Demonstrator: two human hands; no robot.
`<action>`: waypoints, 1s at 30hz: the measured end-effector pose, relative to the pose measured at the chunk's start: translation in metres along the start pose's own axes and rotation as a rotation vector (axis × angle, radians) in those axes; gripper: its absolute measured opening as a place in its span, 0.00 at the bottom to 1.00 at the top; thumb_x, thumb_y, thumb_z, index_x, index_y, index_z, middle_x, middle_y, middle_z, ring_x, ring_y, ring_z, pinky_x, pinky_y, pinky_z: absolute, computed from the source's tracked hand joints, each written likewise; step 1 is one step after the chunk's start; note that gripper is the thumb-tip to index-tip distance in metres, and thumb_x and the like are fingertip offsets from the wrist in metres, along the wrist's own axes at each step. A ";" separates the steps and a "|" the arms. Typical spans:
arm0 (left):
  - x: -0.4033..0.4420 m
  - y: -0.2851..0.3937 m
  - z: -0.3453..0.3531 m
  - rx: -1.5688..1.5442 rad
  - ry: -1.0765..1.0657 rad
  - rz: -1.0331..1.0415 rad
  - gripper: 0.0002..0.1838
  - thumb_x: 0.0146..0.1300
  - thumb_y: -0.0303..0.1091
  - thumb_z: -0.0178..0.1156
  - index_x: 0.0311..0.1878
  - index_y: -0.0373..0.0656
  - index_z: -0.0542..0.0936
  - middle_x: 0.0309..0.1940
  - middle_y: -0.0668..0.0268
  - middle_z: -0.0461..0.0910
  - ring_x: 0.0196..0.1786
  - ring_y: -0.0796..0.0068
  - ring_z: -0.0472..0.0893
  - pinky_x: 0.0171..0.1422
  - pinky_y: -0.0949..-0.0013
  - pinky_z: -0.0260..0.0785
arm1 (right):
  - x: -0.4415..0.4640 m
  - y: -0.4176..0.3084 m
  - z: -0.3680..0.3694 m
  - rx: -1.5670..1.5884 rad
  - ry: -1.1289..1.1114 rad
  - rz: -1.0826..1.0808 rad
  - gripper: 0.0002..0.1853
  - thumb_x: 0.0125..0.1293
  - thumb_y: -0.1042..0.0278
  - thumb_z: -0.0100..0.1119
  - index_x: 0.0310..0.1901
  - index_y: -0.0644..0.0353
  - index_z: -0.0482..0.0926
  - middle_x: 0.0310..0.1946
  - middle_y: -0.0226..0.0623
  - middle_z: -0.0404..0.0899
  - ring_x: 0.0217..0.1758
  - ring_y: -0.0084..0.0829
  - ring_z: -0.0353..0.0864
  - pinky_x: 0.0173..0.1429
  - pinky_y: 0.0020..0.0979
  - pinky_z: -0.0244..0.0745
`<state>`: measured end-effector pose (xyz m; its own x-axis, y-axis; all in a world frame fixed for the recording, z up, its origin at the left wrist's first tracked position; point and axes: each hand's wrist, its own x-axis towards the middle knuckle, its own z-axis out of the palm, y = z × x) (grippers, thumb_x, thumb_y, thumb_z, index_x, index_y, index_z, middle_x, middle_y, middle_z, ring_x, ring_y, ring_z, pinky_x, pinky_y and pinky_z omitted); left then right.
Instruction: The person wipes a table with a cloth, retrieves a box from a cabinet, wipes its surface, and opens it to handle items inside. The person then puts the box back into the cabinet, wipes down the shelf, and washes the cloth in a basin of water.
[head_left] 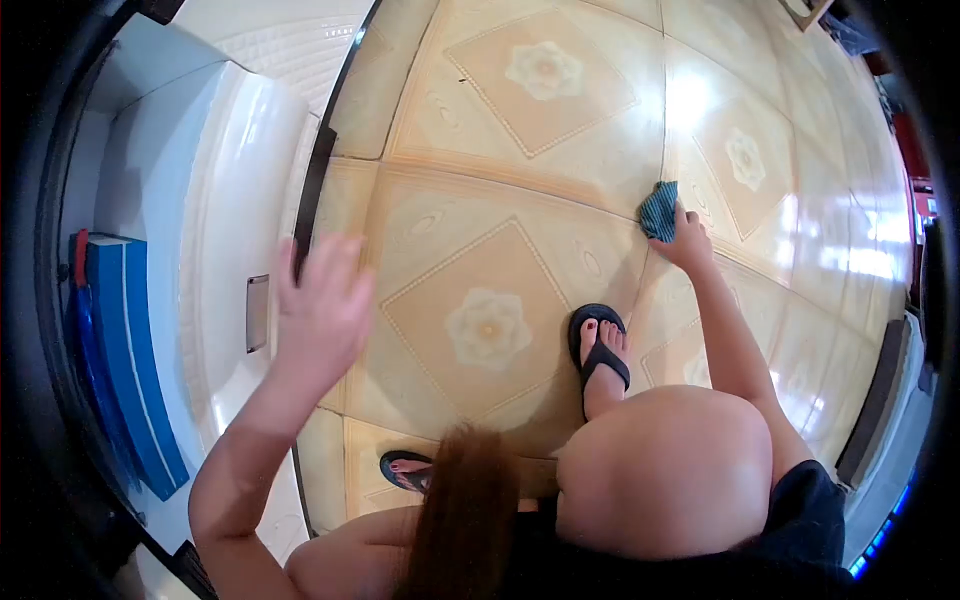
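Observation:
A blue-green striped cloth [659, 212] is bunched in my right hand [688, 242], low at the tiled floor [480, 190] on the right; my fingers hide part of it. My left hand [328, 308] is raised on the left, fingers spread and slightly blurred, holding nothing. It is nearest to the glossy white cabinet front [240, 180] with its small rectangular metal handle [258, 314]. Whether it touches the cabinet cannot be made out.
My feet, in black flip-flops [600, 345], stand on the floor close to my bent knees. On the left, a blue box [130, 350] lies in an open white compartment [165, 140]. A grey and white stack [878, 400] stands at the right edge.

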<state>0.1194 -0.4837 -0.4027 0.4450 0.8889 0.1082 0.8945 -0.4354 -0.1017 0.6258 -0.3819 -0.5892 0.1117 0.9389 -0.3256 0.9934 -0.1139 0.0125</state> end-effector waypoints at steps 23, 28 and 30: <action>-0.136 -0.088 -0.074 0.138 0.186 -0.585 0.28 0.53 0.34 0.66 0.58 0.42 0.73 0.58 0.58 0.75 0.63 0.56 0.72 0.74 0.47 0.54 | -0.055 -0.521 -0.222 0.439 0.803 -1.698 0.29 0.52 0.69 0.63 0.60 0.57 0.76 0.59 0.48 0.71 0.54 0.48 0.76 0.62 0.44 0.68; -0.167 -0.101 -0.056 0.017 0.325 -0.724 0.37 0.51 0.33 0.65 0.66 0.35 0.65 0.63 0.50 0.69 0.65 0.47 0.68 0.73 0.48 0.55 | -0.124 -0.562 -0.165 0.641 0.710 -1.581 0.28 0.50 0.52 0.64 0.46 0.68 0.79 0.55 0.50 0.78 0.57 0.49 0.76 0.66 0.47 0.64; -0.170 -0.103 -0.053 -0.037 0.372 -0.739 0.40 0.49 0.30 0.62 0.68 0.32 0.63 0.63 0.48 0.67 0.65 0.44 0.66 0.73 0.48 0.55 | -0.166 -0.561 -0.149 0.827 0.599 -1.735 0.24 0.49 0.55 0.67 0.45 0.65 0.80 0.50 0.48 0.81 0.57 0.46 0.77 0.66 0.47 0.66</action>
<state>-0.0462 -0.5973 -0.3585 -0.2786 0.8456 0.4553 0.9600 0.2325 0.1557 0.0535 -0.4251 -0.4015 -0.6018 0.1450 0.7854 -0.1928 0.9279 -0.3191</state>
